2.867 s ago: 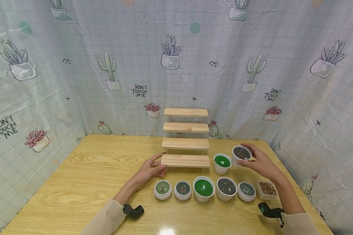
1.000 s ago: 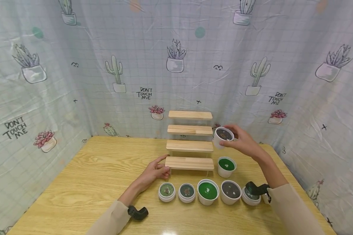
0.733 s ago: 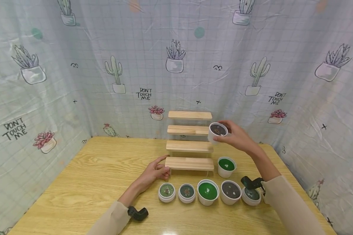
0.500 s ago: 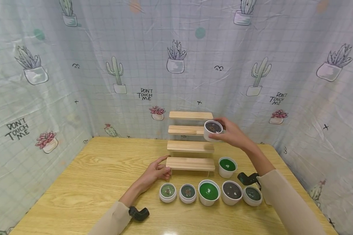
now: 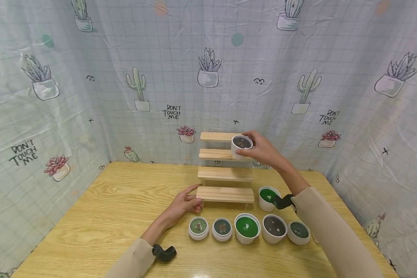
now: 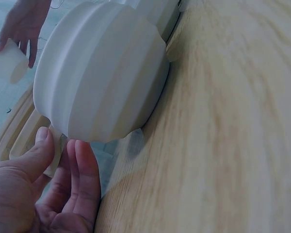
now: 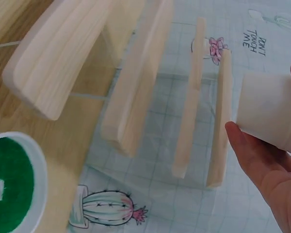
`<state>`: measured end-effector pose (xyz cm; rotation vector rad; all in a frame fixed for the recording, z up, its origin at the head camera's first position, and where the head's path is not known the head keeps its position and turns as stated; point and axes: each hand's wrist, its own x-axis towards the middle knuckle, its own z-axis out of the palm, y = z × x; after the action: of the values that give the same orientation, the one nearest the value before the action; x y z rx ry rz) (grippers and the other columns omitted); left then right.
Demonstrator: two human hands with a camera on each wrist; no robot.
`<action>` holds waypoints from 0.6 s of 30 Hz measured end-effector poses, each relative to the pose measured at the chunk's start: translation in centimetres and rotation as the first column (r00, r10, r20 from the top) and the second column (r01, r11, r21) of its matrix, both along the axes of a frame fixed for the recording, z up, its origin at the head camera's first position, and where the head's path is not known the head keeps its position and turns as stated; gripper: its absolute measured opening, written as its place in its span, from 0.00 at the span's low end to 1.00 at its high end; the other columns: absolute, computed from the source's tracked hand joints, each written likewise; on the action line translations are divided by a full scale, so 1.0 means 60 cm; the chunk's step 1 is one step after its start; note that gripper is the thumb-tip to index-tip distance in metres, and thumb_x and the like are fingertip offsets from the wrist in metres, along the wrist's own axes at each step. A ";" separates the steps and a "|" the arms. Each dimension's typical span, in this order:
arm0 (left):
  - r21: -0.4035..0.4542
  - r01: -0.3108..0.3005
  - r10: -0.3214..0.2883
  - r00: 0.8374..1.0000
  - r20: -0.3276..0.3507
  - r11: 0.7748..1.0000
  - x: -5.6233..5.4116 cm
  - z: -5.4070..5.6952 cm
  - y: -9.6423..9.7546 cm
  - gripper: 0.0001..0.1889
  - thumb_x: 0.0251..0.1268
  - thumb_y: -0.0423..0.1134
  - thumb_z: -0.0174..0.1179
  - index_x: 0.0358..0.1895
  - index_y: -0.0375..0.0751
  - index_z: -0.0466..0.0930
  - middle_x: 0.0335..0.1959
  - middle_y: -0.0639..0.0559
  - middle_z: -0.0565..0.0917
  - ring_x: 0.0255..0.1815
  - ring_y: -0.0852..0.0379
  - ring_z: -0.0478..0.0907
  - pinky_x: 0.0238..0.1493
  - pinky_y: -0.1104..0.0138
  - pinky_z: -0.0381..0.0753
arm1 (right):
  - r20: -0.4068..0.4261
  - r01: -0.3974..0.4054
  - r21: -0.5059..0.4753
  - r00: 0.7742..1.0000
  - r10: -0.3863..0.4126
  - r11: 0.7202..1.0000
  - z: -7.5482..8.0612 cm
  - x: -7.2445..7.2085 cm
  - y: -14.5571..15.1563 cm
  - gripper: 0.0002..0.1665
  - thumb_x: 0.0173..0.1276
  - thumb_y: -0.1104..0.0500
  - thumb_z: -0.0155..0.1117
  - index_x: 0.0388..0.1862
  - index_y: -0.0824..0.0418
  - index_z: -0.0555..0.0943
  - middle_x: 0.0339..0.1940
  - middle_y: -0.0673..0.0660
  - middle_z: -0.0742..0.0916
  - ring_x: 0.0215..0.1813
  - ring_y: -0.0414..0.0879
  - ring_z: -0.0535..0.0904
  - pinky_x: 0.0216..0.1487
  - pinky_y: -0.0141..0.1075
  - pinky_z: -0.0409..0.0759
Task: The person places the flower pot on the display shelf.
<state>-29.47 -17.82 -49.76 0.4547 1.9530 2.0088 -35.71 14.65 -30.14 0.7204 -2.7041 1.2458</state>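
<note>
My right hand (image 5: 262,150) grips a small white cup (image 5: 241,143) with a dark grey top and a brown shape on it. In the head view the cup overlaps the right end of the upper two boards of a four-tier wooden stand (image 5: 226,173). The right wrist view shows the held cup (image 7: 266,107) upright relative to the stand, its base toward the top board (image 7: 219,121). With thumb and fingers, my left hand (image 5: 181,205) pinches the left end of the lowest board (image 5: 226,194). A ribbed white pot (image 6: 102,73) looms beside that hand in the left wrist view.
In front of the stand runs a row of white pots, among them a light green-topped one (image 5: 198,226), a bright green one (image 5: 247,227) and a grey one (image 5: 274,227). Another green-topped cup (image 5: 266,195) stands right of the stand. A patterned curtain (image 5: 153,85) surrounds the table.
My right hand has carried the grey-topped cup up and left, from the table's right side to the stand's upper boards. My left hand has kept its hold on the lowest board.
</note>
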 end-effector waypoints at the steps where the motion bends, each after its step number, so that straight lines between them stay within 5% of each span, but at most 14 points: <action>1: -0.001 -0.001 0.001 1.000 0.001 1.000 0.001 0.001 0.000 0.39 0.77 0.39 0.60 0.84 0.47 0.50 0.39 0.51 0.86 0.37 0.59 0.84 0.46 0.67 0.88 | 0.000 0.001 -0.005 1.000 -0.001 1.000 0.002 -0.003 -0.004 0.48 0.65 0.47 0.76 0.77 0.63 0.65 0.66 0.63 0.78 0.62 0.57 0.78 0.58 0.47 0.79; 18: 0.005 -0.003 0.003 1.000 -0.006 1.000 0.004 -0.001 -0.002 0.38 0.77 0.39 0.61 0.84 0.49 0.52 0.39 0.51 0.87 0.39 0.58 0.85 0.46 0.66 0.89 | -0.054 0.008 0.020 0.998 -0.007 1.000 0.038 -0.033 -0.071 0.48 0.64 0.44 0.76 0.76 0.60 0.66 0.65 0.61 0.80 0.61 0.55 0.78 0.59 0.50 0.80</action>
<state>-29.26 -17.91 -49.80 0.4595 1.9533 2.0165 -37.72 10.38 -27.87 0.7351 -2.6773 1.1808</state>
